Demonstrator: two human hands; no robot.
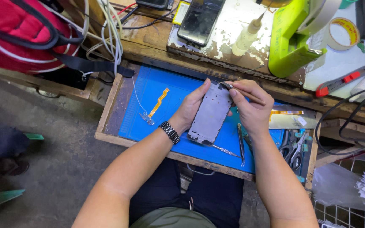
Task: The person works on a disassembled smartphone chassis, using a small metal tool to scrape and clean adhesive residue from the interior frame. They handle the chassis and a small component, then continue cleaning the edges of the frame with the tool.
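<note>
Phone frame (211, 114) — gripped, both hands

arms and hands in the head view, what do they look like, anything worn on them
Both arms are bare from the elbows down, with no sleeves in view and no gloves. The left hand has a dark metal link-band wristwatch around its wrist. The right hand and its wrist carry nothing: no watch or band. I can see no rings on the fingers of either hand.
</note>
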